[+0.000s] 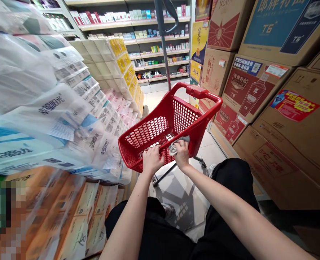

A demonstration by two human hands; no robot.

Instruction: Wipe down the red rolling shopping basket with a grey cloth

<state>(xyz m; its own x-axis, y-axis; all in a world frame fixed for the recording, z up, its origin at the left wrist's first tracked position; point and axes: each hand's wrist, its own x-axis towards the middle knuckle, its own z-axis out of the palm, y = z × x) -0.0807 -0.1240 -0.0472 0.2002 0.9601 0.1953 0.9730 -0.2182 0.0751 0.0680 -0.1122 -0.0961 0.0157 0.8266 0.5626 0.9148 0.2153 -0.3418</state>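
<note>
A red plastic shopping cart point(191, 100) with perforated basket walls stands in front of me on thin metal legs with casters. My left hand point(152, 159) grips the basket's near rim, its fingers curled over the edge. My right hand point(181, 153) is closed on a grey-white cloth point(173, 148), pressed to the outer side of the basket just under the rim. The cloth is partly hidden by the fingers. Inside, the part of the basket that shows holds nothing.
Wrapped tissue packs point(68, 108) are piled along the left. Stacked cardboard cartons point(246, 86) line the right side. Shelves of small goods point(154, 50) stand at the back. A grey pole point(165, 61) rises behind the cart. Pale floor tiles point(176, 187) lie between my legs.
</note>
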